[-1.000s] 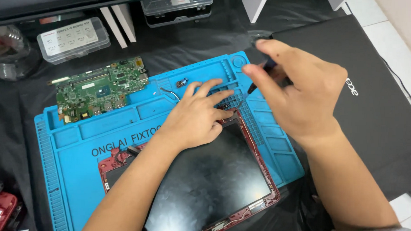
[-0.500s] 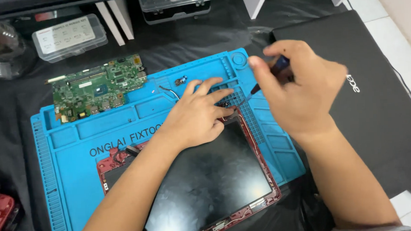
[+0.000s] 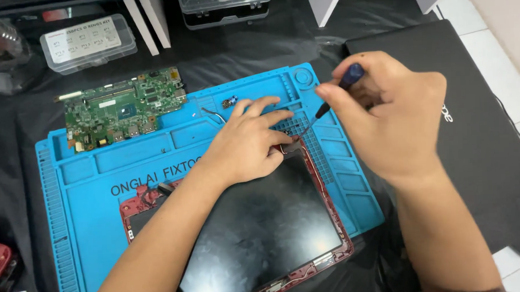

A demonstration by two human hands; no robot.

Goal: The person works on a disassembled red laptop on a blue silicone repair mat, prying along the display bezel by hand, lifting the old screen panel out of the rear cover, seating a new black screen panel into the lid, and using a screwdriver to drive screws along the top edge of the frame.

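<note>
A red-framed laptop screen panel point(image 3: 263, 232) lies face up on a blue silicone work mat point(image 3: 89, 192). My left hand point(image 3: 248, 140) rests flat on the panel's upper right corner, fingers spread over the mat's small compartments. My right hand point(image 3: 385, 113) grips a screwdriver point(image 3: 334, 97) with a dark blue handle. Its tip points down at the panel corner, right by my left fingertips. A green circuit board point(image 3: 123, 107) sits on the mat's upper left edge.
A black closed laptop point(image 3: 472, 121) lies to the right of the mat. Clear plastic parts boxes point(image 3: 89, 42) point(image 3: 223, 4) stand at the back on a black cloth. A small blue part point(image 3: 231, 101) and a loose wire point(image 3: 213, 114) lie in the mat's top trays.
My right hand has lifted and tilted the screwdriver, so its handle now shows above the fingers. My left hand stays pressed on the panel corner.
</note>
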